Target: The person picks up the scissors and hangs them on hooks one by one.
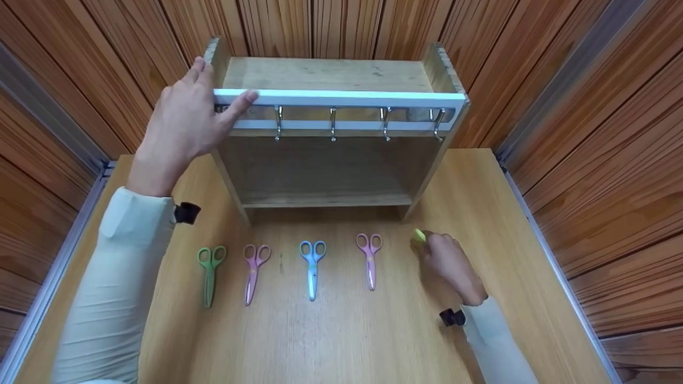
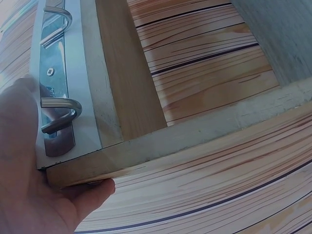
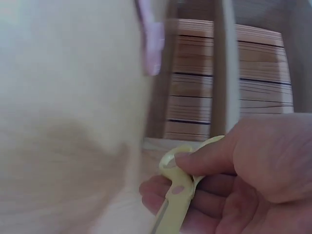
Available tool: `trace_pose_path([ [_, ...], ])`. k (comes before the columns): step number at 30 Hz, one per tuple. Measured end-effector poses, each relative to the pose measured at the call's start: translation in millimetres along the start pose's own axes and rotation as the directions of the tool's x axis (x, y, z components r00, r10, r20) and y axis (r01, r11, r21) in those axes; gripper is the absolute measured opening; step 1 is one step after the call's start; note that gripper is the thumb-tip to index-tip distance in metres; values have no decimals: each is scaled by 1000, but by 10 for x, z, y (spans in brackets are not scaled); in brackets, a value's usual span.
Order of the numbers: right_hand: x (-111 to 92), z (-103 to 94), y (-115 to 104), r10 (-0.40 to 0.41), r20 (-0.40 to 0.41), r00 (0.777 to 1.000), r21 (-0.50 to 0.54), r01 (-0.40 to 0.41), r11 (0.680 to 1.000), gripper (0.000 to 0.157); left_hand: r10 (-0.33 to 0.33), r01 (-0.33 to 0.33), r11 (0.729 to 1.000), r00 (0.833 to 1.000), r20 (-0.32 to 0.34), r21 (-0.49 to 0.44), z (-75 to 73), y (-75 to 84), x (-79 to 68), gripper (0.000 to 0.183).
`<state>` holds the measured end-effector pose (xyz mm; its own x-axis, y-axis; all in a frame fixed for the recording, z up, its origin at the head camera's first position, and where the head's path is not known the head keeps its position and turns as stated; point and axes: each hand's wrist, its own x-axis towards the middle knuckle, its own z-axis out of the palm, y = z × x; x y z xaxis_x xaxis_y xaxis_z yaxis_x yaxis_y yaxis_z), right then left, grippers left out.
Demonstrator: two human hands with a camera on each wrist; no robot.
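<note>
Fingers of our right hand are curled round the yellow scissors, thumb pressed on the handle loops. Pinching there probably gives us control of the loops and leaves the blades free. Head view puts that pair at the right end of the row, near the rack's right foot; only a bit of yellow shows past the hand, so we can't tell if it's touching the counter. Our left hand grips the upper left corner of the wooden rack: thumb over the white rail, fingers round the outside of the side panel. Our read: it's a brace, since the rack stands tall on narrow side panels and could slide or tip if nudged. Rail faces us, with metal hooks sticking out our way; four visible from the head, and the left hand may hide another. On the counter, in front of the rack, we have green scissors, left pink scissors, blue scissors and right pink scissors, all apart, loops toward the rack, blades toward us. Spacing presumably lets us grab one without disturbing its neighbour.
</note>
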<state>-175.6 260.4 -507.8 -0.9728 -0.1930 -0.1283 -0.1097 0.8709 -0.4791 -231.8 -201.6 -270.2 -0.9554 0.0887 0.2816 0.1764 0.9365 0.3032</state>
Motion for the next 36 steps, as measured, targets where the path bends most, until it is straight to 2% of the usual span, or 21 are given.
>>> trace_pose_path([
  [5, 6, -140, -159, -13, 1, 1000, 83, 13, 996, 30, -6, 6, 1000, 1000, 4, 0, 6, 1, 6, 109],
  [13, 18, -357, -391, -120, -17, 993, 202, 121, 972, 18, -9, 9, 1000, 1000, 10, -2, 1, -15, 14, 108],
  [20, 56, -555, -518, -159, -14, 987, 261, 157, 952, 23, -5, 5, 1000, 1000, 5, 0, 7, -20, 17, 109],
  [27, 70, -755, -619, -194, -57, 979, 315, 202, 927, 29, -8, 8, 1000, 1000, 2, -5, 16, -9, 9, 109],
  [36, 44, -959, -736, -209, -125, 970, 380, 242, 893, 28, -13, 13, 1000, 1000, -4, -13, 19, -5, 2, 108],
])
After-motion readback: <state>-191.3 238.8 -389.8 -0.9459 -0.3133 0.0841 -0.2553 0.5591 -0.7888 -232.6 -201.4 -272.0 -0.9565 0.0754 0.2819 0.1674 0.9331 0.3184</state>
